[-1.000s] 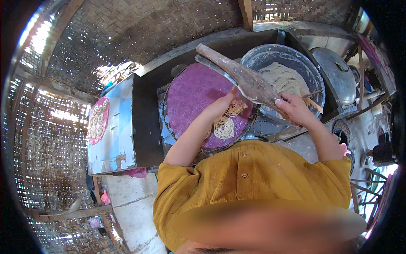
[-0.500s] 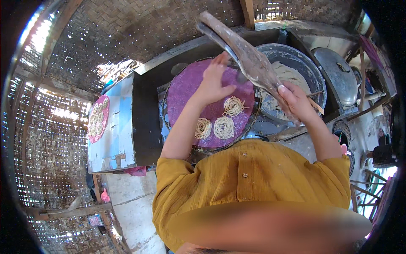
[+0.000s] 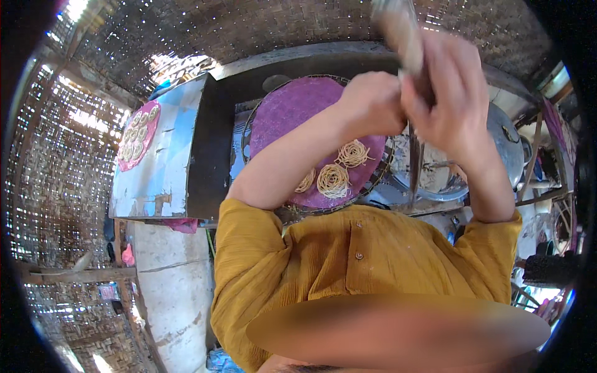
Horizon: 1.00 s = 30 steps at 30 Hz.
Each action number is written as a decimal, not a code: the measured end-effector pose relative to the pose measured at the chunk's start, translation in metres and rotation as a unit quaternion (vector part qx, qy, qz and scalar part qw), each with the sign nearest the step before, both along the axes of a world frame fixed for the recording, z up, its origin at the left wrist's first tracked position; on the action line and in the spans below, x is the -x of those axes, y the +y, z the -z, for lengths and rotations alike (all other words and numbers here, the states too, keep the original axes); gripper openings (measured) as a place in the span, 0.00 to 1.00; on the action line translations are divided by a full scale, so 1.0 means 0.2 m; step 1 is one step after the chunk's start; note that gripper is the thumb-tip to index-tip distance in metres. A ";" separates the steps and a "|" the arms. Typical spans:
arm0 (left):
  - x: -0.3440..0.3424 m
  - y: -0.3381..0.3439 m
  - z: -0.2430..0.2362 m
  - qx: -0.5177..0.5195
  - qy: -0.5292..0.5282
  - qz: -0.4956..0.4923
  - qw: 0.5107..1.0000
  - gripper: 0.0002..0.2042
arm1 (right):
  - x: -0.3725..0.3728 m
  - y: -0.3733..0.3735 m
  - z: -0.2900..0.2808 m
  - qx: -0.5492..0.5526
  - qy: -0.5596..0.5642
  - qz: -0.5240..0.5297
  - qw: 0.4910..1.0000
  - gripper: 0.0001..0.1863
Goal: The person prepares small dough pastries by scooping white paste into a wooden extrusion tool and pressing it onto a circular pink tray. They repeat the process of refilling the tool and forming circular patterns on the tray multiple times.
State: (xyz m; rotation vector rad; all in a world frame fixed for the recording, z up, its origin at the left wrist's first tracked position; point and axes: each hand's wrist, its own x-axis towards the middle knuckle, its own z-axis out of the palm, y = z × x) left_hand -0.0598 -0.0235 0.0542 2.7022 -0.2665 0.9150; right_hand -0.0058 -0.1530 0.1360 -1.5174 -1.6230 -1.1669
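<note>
A long, worn wooden tool [image 3: 404,37] stands nearly upright in front of me, its top blurred. My right hand [image 3: 451,96] is wrapped round it, high above the bowl. Close beside it, my left hand [image 3: 376,102] is closed; what its fingers grip is hidden. Below my left arm, a round tray covered in purple sheeting [image 3: 292,102] holds three nests of pale noodles [image 3: 334,181]. A large metal bowl [image 3: 440,193] with pale residue sits to the right, partly hidden by my right arm.
At left, a blue-and-white board [image 3: 152,193] carries a pink sheet of small rounds [image 3: 138,133]. A dark trough edge [image 3: 208,155] runs beside it. A lidded metal pot [image 3: 507,149] stands at right. A woven bamboo wall [image 3: 280,25] rises behind.
The wooden tool has swung from diagonal to nearly upright and higher. My right hand rose with it; my left hand left the tray and came beside the right, closing.
</note>
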 end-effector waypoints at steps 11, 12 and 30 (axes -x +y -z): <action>0.33 0.03 -0.09 0.015 0.217 -0.172 0.961 0.10 | -0.23 -0.42 0.01 0.107 0.452 -0.102 0.879 0.26; 0.33 0.10 -0.03 0.006 0.212 -0.167 0.963 0.10 | -0.34 -0.52 0.04 0.076 0.442 -0.048 0.892 0.26; 0.32 0.23 0.22 0.561 -0.224 0.382 0.700 0.24 | -0.02 -0.02 0.56 -0.197 0.685 -0.419 0.563 0.14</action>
